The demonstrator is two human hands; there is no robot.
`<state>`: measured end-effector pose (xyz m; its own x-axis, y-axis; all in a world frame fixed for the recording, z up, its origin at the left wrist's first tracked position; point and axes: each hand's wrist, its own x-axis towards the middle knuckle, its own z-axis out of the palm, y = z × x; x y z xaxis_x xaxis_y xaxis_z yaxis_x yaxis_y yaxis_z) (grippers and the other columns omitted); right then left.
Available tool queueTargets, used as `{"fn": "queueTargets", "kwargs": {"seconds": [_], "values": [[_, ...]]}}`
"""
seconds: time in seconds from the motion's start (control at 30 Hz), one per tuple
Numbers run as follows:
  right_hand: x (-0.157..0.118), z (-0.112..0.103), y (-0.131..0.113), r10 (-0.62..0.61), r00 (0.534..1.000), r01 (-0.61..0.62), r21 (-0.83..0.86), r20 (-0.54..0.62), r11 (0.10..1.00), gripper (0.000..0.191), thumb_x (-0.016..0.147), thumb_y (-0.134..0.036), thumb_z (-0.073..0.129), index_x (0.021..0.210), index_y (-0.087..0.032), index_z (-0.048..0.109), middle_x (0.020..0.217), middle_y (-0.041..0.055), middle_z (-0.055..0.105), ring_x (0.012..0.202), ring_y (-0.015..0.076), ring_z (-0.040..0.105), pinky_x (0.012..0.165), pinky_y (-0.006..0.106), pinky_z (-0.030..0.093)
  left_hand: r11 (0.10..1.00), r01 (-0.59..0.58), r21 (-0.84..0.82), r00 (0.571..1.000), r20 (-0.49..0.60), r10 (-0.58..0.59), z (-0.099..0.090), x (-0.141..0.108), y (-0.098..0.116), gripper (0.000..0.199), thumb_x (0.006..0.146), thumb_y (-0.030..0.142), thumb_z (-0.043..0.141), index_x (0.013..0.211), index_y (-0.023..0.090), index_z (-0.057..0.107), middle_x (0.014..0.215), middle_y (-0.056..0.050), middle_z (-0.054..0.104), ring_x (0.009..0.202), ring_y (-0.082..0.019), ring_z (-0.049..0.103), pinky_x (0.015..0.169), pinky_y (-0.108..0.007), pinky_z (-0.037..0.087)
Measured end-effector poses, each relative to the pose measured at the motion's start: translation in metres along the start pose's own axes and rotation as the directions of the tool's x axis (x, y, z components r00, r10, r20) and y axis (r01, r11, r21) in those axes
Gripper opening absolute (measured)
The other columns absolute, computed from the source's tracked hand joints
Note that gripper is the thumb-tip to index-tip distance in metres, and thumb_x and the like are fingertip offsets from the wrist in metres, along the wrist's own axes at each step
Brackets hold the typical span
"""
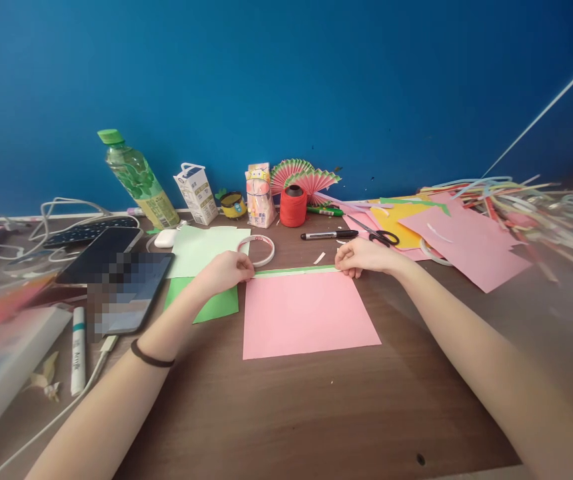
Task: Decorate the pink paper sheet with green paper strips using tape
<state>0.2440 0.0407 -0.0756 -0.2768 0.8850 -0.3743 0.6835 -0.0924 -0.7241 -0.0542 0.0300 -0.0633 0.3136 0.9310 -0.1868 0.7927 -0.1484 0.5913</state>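
A pink paper sheet (pixel 306 313) lies flat on the brown table, with a narrow green and white strip (pixel 294 271) along its far edge. My left hand (pixel 227 270) pinches the left end of that strip. At the other end, the fingers of my right hand (pixel 359 258) are closed on the strip near the sheet's far right corner. A roll of white tape (pixel 269 252) lies just beyond my left hand. Pale green paper (pixel 206 247) and a brighter green piece (pixel 219 307) are partly under my left hand and wrist.
Scissors (pixel 384 238) and a black marker (pixel 329 235) lie beyond my right hand. Along the blue wall stand a bottle (pixel 141 183), a carton (pixel 196 193) and a red thread spool (pixel 293 208). A tablet (pixel 139 293) sits left; pink paper (pixel 466 247) is at right.
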Motion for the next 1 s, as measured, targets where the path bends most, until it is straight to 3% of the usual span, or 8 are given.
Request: {"fn": "queueTargets", "kwargs": {"seconds": [0.2,1.0], "values": [[0.0015,0.0005,0.0015,-0.005,1.000,0.005,0.008,-0.005,1.000,0.001,0.064,-0.011,0.059,0.064,-0.012,0.059,0.054,0.0019,0.060,0.052,0.0108,0.059,0.046,0.018,0.047,0.999,-0.033,0.041,0.999,0.028,0.032,-0.0037,-0.0010,-0.0004,0.017,0.064,0.030,0.047,0.066,0.019,0.061,0.067,0.000,0.065,0.065,-0.018,0.058,0.063,-0.027,0.044],[-0.0005,0.0004,-0.0001,-0.003,1.000,0.003,0.001,-0.009,1.000,0.001,0.065,-0.011,0.059,0.064,-0.012,0.059,0.055,0.0023,0.060,0.052,0.0104,0.058,0.046,0.018,0.047,0.989,0.022,0.144,0.998,-0.058,-0.014,0.0062,0.0044,-0.0034,0.010,0.063,0.021,0.047,0.067,0.020,0.056,0.069,0.001,0.065,0.066,-0.017,0.060,0.060,-0.024,0.044]]}}
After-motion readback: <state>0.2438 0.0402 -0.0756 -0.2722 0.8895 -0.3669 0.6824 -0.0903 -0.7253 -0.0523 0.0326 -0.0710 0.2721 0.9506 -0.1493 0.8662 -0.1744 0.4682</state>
